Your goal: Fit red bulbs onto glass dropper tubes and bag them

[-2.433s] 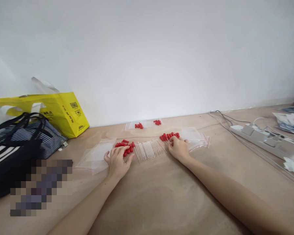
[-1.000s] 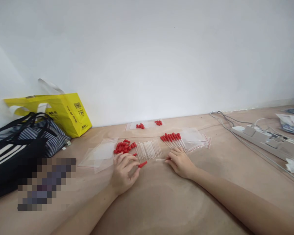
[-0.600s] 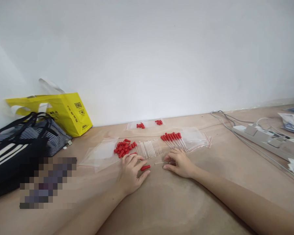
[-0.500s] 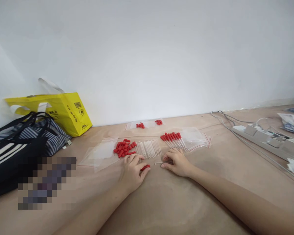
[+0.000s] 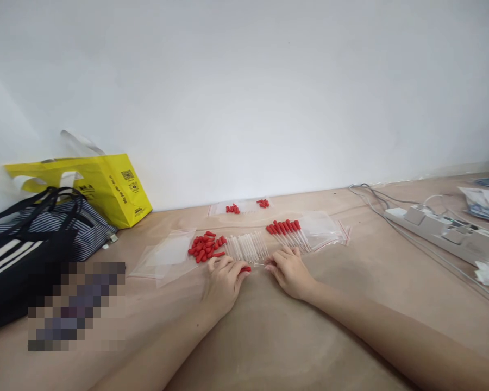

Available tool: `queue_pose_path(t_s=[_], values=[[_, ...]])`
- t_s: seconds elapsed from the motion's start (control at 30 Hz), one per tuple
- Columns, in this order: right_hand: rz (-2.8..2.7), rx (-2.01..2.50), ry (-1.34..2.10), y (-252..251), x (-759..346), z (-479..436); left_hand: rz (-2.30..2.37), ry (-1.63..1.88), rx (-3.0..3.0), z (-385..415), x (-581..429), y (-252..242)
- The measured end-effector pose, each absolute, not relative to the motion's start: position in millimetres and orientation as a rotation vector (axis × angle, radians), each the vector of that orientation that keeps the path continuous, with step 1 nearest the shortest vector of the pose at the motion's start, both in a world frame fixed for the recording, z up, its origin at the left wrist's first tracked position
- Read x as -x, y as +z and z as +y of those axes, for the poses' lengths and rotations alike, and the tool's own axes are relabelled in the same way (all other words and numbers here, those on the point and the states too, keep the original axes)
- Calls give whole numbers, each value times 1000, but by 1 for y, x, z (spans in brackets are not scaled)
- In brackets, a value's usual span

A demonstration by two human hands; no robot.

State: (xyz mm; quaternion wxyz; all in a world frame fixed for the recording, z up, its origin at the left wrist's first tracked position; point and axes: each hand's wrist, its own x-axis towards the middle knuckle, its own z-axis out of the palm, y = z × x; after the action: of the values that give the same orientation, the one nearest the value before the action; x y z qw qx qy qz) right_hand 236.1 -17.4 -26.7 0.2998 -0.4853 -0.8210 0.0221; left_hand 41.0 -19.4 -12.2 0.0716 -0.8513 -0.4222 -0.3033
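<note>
My left hand [image 5: 222, 282] pinches a red rubber cap [image 5: 245, 269] at its fingertips. My right hand [image 5: 288, 271] pinches a thin clear tube [image 5: 259, 265] whose end points at that cap; the two hands almost touch. Just behind them lie a loose pile of red caps [image 5: 206, 247], a row of bare clear tubes [image 5: 248, 247] and a row of capped tubes [image 5: 287, 231].
Clear zip bags lie at the left [image 5: 163, 258] and right [image 5: 324, 228], and one with red caps [image 5: 244, 206] sits by the wall. A yellow bag [image 5: 101, 187] and striped black bag [image 5: 32, 239] stand left. A power strip [image 5: 444, 233] with cables lies right.
My left hand took a red cap from the pile and my right hand took a clear tube from the rows. Both hands drew toward me and then closed together.
</note>
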Motion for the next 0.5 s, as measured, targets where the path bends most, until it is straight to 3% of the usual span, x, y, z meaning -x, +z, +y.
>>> queue_pose_path(t_s=[0.5], values=[[-2237,961,-20,-29,-224,-24,-1260,-1001,2613,-21,-38,-8]])
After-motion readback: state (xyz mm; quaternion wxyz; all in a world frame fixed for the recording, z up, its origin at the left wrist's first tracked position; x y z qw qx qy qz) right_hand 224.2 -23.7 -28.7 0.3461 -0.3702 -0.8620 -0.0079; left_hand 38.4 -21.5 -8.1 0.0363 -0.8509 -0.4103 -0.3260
